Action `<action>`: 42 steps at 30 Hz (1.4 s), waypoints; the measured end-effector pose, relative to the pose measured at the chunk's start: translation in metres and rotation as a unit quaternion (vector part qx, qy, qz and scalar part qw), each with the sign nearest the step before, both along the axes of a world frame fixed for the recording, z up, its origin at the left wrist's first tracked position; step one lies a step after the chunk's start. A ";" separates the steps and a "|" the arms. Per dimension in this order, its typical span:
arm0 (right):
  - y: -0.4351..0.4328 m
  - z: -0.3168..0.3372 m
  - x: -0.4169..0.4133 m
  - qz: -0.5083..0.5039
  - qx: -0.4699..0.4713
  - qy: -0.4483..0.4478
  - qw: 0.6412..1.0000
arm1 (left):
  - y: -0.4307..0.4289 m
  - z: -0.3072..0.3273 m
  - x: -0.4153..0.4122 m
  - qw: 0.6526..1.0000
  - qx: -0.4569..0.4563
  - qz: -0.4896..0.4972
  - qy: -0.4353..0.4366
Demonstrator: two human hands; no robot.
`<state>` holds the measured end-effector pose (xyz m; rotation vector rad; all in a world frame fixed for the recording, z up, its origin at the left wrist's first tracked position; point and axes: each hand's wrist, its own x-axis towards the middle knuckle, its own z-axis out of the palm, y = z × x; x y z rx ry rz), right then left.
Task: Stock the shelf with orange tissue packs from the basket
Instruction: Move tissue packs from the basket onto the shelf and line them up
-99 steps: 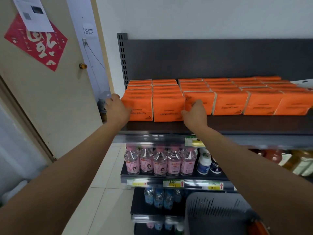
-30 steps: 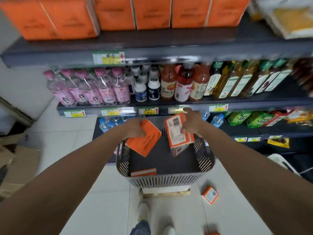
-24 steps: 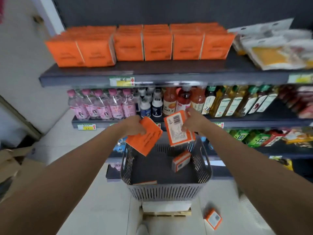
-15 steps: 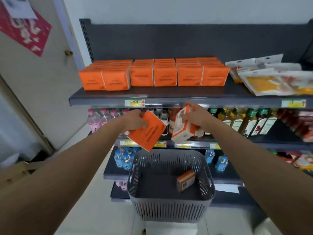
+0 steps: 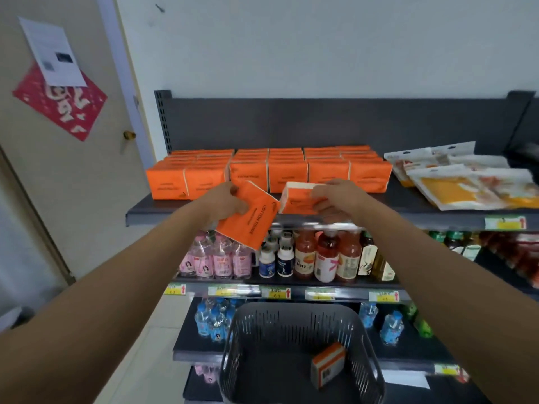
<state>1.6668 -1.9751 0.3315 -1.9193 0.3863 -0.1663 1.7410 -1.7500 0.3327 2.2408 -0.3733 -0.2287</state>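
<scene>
Grip: both hands are holding a pack. The left hand (image 5: pixel 226 204) pinches the top corner of one tilted orange tissue pack (image 5: pixel 248 218). The right hand (image 5: pixel 335 196) clasps a second pack (image 5: pixel 300 201) from above, fingers wrapped over its top.
Where the packs are: both sit near the middle of the view, right at the front edge of the top shelf (image 5: pixel 408 209). The left one hangs at about 7 o'clock from the other.
Shelf rows: neat orange rows (image 5: pixel 271 173) stand at 12 o'clock from the hands, just behind them.
Basket: the grey basket (image 5: pixel 300 354) is at 6 o'clock, low down. One last pack (image 5: pixel 328 363) lies inside it.
How a pack feels: I think it is light and squishy, with smooth wrap that may slip.
Best place to hold: across the wide sides, not by a corner, so it does not swing or slide.
Next step: probably set both packs in front of the rows.
</scene>
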 end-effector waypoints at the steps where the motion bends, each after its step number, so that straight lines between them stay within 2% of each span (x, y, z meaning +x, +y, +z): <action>1: -0.002 0.003 0.003 0.000 -0.002 0.002 1.000 | -0.001 0.002 0.005 1.000 -0.003 0.005 -0.001; 13: -0.016 0.010 0.057 -0.046 -0.150 0.011 0.987 | -0.011 0.012 0.060 1.000 -0.015 -0.022 0.006; 19: -0.020 0.008 0.091 -0.063 -0.160 0.011 0.985 | -0.013 0.013 0.097 0.999 -0.002 -0.034 -0.026; 25: -0.020 0.003 0.125 -0.073 -0.182 0.026 0.980 | -0.024 0.020 0.137 0.990 0.026 -0.054 -0.127; 30: -0.012 0.000 0.147 -0.061 -0.192 0.082 0.976 | -0.039 0.008 0.159 0.976 0.113 -0.097 -0.161; 33: -0.009 -0.002 0.160 -0.055 -0.207 0.102 0.972 | -0.046 -0.006 0.174 0.969 0.131 -0.092 -0.188; 38: -0.007 -0.003 0.176 -0.082 -0.218 0.069 0.970 | -0.051 -0.021 0.185 0.943 0.160 -0.072 -0.284; 42: -0.005 -0.013 0.175 -0.136 -0.248 0.061 0.957 | -0.043 -0.033 0.191 0.913 0.241 -0.036 -0.327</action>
